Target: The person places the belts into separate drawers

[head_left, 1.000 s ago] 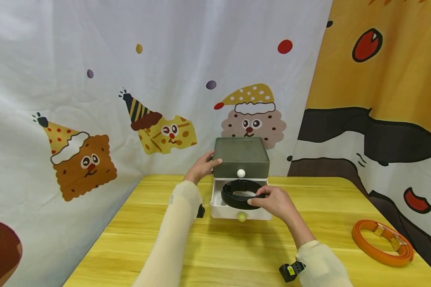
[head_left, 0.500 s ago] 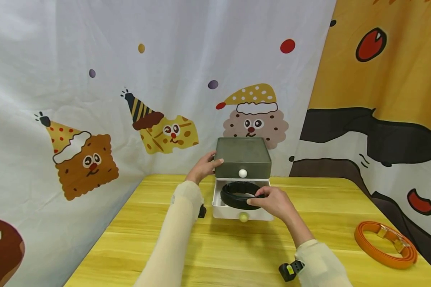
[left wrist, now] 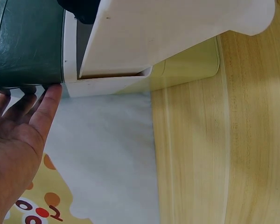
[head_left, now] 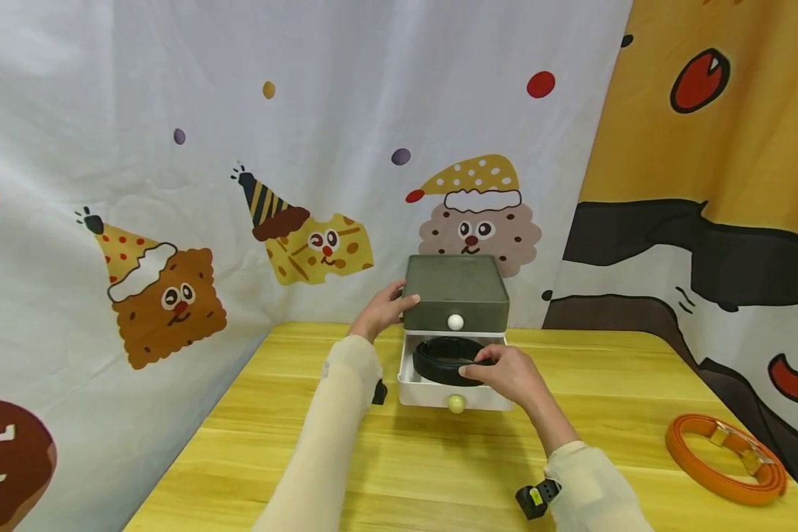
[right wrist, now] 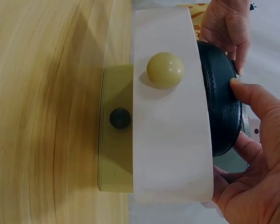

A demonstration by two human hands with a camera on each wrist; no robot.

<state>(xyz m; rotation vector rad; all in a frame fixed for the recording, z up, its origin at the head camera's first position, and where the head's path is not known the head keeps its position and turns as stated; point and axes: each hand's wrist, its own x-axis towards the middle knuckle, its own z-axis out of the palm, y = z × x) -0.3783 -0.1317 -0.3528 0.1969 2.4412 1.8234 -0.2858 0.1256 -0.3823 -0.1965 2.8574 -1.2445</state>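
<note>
A small drawer cabinet (head_left: 457,277) with a dark green top section stands at the back of the table. Its white middle drawer (head_left: 428,396) is pulled out toward me, a pale yellow-green knob (head_left: 456,403) on its front. Within that drawer sits a coiled black leather belt (head_left: 432,372), its upper edge standing above the drawer front in the right wrist view. My right hand (head_left: 510,374) pinches the coil's near right edge between thumb and fingers. Fairly straight fingers of my left hand (head_left: 377,312) rest against the left side of the green section, as the left wrist view also shows.
A coiled orange belt (head_left: 711,484) with gold-coloured metal parts lies at the table's right. Below the pulled-out drawer is a yellow-green lower section (right wrist: 116,158) with a dark knob (right wrist: 120,118). A cartoon-printed curtain (head_left: 332,89) hangs behind the wooden table (head_left: 292,369).
The black belt has settled slightly lower and flatter in the drawer, with my right hand still pinching it. My left hand stays on the cabinet; the head view has turned slightly left.
</note>
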